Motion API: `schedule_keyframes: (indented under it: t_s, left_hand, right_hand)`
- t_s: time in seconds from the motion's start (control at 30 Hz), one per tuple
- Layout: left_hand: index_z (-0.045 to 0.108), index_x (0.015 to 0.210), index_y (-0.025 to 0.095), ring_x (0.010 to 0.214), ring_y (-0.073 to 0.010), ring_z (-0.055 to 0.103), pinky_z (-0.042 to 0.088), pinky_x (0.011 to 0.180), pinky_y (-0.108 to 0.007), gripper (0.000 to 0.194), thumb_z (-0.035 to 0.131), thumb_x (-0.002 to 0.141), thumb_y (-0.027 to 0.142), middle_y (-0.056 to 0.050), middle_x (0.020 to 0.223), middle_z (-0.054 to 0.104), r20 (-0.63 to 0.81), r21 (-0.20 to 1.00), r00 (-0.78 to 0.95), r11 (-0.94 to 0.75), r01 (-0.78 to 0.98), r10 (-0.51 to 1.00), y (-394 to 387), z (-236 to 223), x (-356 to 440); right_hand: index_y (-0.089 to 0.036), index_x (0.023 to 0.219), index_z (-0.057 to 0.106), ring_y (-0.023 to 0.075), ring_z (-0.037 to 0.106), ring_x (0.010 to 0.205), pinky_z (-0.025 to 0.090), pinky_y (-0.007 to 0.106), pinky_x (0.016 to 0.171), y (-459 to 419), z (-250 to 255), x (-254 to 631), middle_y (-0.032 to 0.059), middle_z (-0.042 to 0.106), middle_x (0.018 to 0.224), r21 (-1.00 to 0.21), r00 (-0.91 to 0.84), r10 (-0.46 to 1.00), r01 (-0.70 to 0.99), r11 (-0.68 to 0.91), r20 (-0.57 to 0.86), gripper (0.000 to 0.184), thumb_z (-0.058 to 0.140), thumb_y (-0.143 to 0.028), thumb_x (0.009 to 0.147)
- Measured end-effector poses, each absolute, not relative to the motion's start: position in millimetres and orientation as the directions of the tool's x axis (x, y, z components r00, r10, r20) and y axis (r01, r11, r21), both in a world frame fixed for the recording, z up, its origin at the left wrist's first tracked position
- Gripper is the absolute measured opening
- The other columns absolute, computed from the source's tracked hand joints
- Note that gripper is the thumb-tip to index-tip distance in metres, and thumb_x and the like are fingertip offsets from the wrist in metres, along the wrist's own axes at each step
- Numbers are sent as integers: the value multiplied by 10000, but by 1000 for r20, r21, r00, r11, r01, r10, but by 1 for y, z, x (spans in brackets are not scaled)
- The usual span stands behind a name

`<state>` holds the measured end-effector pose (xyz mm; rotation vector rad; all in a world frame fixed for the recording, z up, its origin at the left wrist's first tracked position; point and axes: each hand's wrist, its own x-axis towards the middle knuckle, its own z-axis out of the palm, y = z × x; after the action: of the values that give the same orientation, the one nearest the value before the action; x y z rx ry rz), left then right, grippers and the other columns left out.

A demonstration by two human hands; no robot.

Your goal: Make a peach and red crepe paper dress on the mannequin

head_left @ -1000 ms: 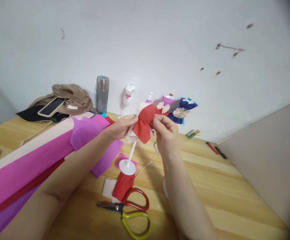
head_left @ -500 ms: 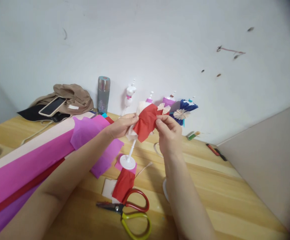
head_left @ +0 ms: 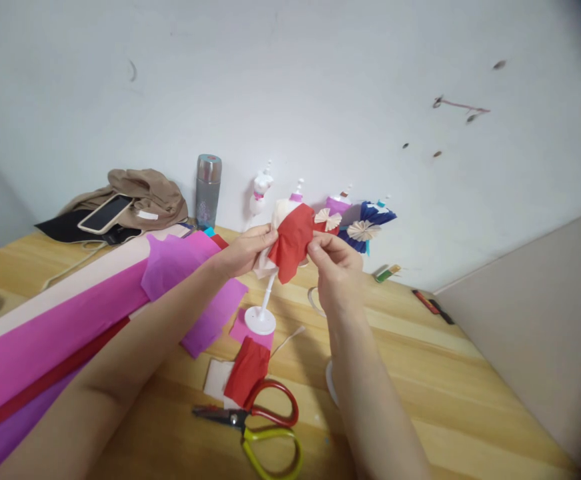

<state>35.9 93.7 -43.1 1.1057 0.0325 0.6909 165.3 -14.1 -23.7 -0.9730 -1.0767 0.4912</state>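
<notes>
A piece of red crepe paper (head_left: 293,243) lies against the whitish paper skirt (head_left: 283,212) of a small dress-form mannequin. The mannequin's white round base (head_left: 260,321) rests on the table, its stem leaning slightly. With thumb and fingers, my left hand (head_left: 250,250) grips the red paper at its left edge, along with part of the skirt. On the other side, my right hand (head_left: 337,257) pinches the red paper's right edge between thumb and finger. Below the base lie a folded red paper piece (head_left: 247,372) and scissors (head_left: 237,418) with one red and one yellow handle.
Pink, red and purple paper sheets (head_left: 70,300) cover the table's left. Behind stand a grey flask (head_left: 209,193), a bare mannequin (head_left: 260,190) and a blue-dressed mannequin (head_left: 375,223). A phone (head_left: 105,213) lies on brown cloth (head_left: 157,197). A glue stick-like green tube (head_left: 387,273) lies right.
The mannequin's base has shifted slightly right and up, and its top a little left. The red paper's right side has moved slightly left with my right hand. Both hands keep their hold.
</notes>
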Motion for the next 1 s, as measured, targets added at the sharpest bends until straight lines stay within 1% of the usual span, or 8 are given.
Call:
schedule_keyframes:
  t_s: [0.17, 0.3, 0.4, 0.47, 0.57, 0.67, 0.83, 1.0]
  left_hand:
    - [681, 946, 106, 797, -182, 647, 462, 724, -274, 489, 798, 715, 521, -55, 811, 697, 307, 842, 769, 217, -494, 561, 94, -45, 37]
    - [685, 945, 103, 815, -198, 657, 460, 728, -275, 521, 814, 687, 536, -67, 835, 709, 304, 846, 766, 210, -491, 566, 94, -46, 38]
    - [688, 963, 107, 794, -193, 646, 447, 719, -283, 500, 799, 707, 522, -62, 823, 700, 291, 856, 766, 201, -477, 574, 95, -47, 38]
    - [690, 970, 109, 767, -181, 631, 440, 703, -283, 490, 787, 719, 519, -54, 808, 690, 284, 862, 769, 198, -466, 572, 94, -47, 38]
    - [693, 981, 114, 759, -174, 627, 448, 703, -281, 529, 802, 693, 544, -50, 810, 688, 285, 865, 795, 214, -454, 535, 92, -47, 39]
    - [697, 955, 118, 743, -157, 623, 455, 699, -271, 553, 826, 657, 565, -48, 820, 690, 288, 868, 822, 229, -441, 491, 90, -48, 41]
    - [694, 971, 111, 737, -143, 616, 455, 683, -257, 567, 833, 657, 562, -56, 845, 689, 281, 872, 838, 241, -427, 468, 90, -51, 42]
    - [684, 1009, 118, 718, -134, 605, 451, 675, -254, 569, 814, 681, 565, -52, 849, 685, 284, 879, 845, 229, -419, 454, 91, -56, 44]
  right_hand:
    - [-237, 811, 735, 155, 610, 718, 480, 296, 660, -14, -23, 166, 14, 717, 836, -849, 404, 755, 122, 515, 516, 120, 729, -350, 771]
    - [-215, 652, 665, 138, 583, 685, 484, 293, 656, -13, -24, 167, 14, 717, 887, -864, 419, 761, 143, 483, 495, 147, 766, -305, 708]
    - [-211, 637, 647, 148, 602, 754, 483, 301, 723, -13, -24, 168, 14, 721, 900, -857, 451, 740, 132, 498, 499, 131, 729, -266, 723]
    - [-212, 641, 641, 145, 590, 738, 469, 297, 714, -12, -25, 169, 7, 706, 836, -854, 472, 724, 145, 499, 503, 116, 712, -253, 723]
    - [-216, 624, 617, 126, 521, 613, 431, 282, 619, -9, -27, 170, -20, 623, 652, -866, 502, 715, 165, 472, 486, 130, 696, -272, 710]
    - [-215, 609, 604, 110, 465, 535, 392, 266, 540, -5, -29, 172, -40, 559, 565, -901, 525, 744, 118, 418, 414, 152, 720, -300, 656]
    - [-211, 630, 609, 109, 511, 559, 444, 267, 562, -3, -29, 174, -39, 599, 613, -913, 541, 763, 24, 406, 354, 197, 787, -268, 568]
    - [-214, 671, 639, 131, 565, 594, 488, 297, 590, -5, -28, 171, -23, 641, 666, -898, 554, 721, 129, 421, 417, 140, 763, -244, 615]
